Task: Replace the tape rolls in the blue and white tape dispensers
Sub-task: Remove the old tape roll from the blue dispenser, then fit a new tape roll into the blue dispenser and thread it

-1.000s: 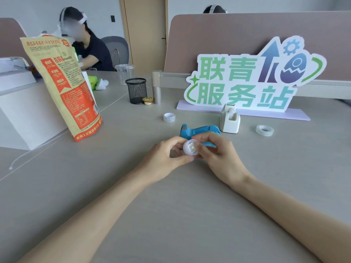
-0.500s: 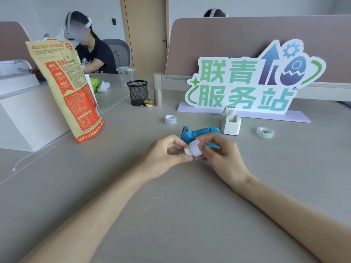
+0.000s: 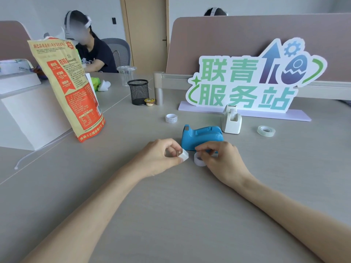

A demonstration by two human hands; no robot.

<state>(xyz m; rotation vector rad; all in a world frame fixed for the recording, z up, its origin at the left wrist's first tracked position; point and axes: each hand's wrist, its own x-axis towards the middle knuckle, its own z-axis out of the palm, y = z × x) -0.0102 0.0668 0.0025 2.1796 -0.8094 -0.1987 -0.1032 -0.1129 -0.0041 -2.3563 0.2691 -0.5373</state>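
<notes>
Nearest, a wide stretch of bare grey table (image 3: 180, 215) lies under both forearms, open from the near edge up to the hands. The left hand (image 3: 159, 158) pinches a small white core (image 3: 183, 155) between thumb and fingertips, the other fingers curled in. The right hand (image 3: 222, 158) pinches a tape roll (image 3: 199, 160) at its rim, the roll low at the tabletop; whether it touches the table cannot be told. Core and roll sit just apart.

Right behind the hands stands the blue dispenser (image 3: 202, 136), its cutter end to the left. Just beyond its right end is the white dispenser (image 3: 231, 120), upright. A clear roll (image 3: 266, 130) lies flat well to the right, with free table around it; another roll (image 3: 171, 118) lies left of the dispensers.

On the left an orange bag (image 3: 70, 88) leans against a white box (image 3: 28, 114). Farther back stand a mesh cup (image 3: 138, 92) and the sign (image 3: 247, 80), whose base runs along the divider.
</notes>
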